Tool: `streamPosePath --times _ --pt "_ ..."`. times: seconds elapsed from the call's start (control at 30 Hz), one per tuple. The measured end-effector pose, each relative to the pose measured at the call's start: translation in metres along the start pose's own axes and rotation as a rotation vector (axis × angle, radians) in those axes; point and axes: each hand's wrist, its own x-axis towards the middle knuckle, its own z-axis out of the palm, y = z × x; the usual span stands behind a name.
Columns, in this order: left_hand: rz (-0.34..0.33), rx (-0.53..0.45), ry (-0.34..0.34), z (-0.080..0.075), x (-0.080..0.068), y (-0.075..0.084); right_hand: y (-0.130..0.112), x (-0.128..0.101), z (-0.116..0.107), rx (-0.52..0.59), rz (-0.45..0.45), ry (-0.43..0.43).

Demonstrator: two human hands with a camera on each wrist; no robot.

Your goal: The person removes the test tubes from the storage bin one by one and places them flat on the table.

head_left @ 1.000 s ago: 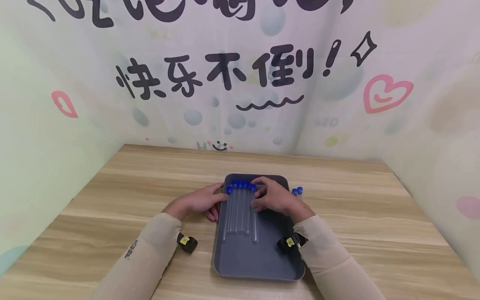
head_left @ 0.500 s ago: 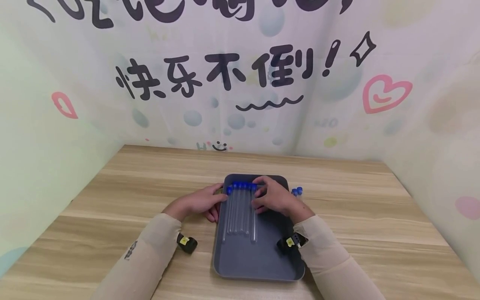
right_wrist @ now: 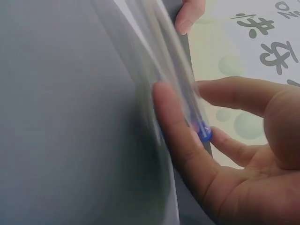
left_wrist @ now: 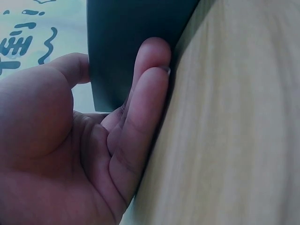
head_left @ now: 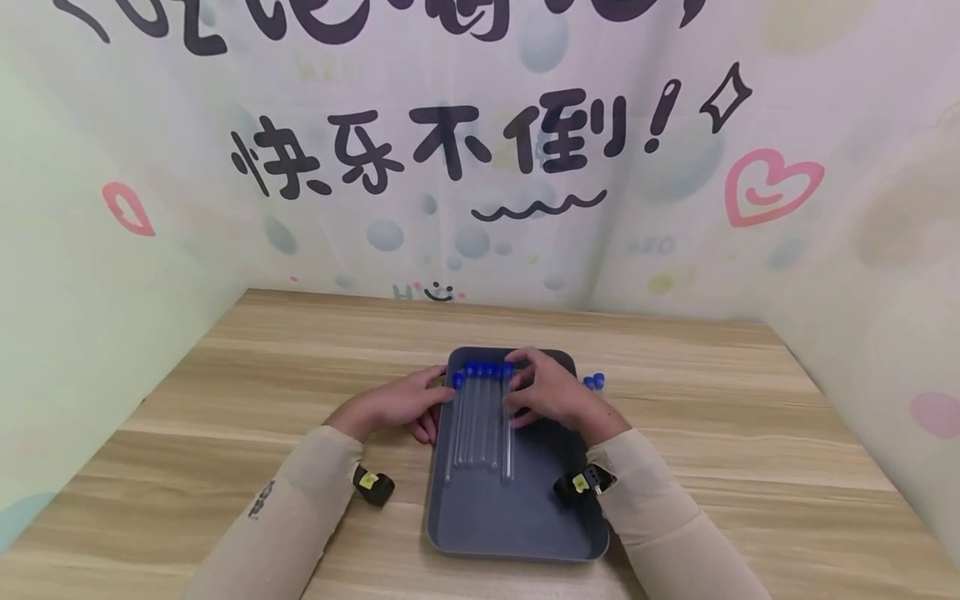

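— So, what are the right hand's fingers doing?

— Loosely curled against the outermost tube of a row of 5 clear tubes, near its blue cap; whether the right hand truly grips it, I cannot tell.

— And the left hand?

— Straight fingers press the tray's left edge, thumb over the rim.

— Where are the tubes?

— Side by side in the tray's far left part, caps toward its far edge. The tray sits mid-table; 2 more capped tubes lie just past its right edge.
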Motion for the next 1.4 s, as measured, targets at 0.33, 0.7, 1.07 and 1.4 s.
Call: streamPosePath --times 0.33,0.7,1.07,1.4 --pt "0.009 0.004 -0.006 0.0 0.0 0.0 -0.004 -0.001 -0.006 0.004 -0.039 0.021" --pt "0.012 0.002 -0.004 0.0 -0.001 0.001 -0.006 -0.001 -0.011 0.048 -0.108 0.071" --pt "0.01 -0.002 -0.007 0.0 0.0 0.0 -0.009 -0.003 -0.015 0.022 -0.126 0.105" --pt "0.016 0.003 0.006 0.0 0.001 -0.001 -0.011 -0.005 -0.017 0.015 -0.137 0.149"
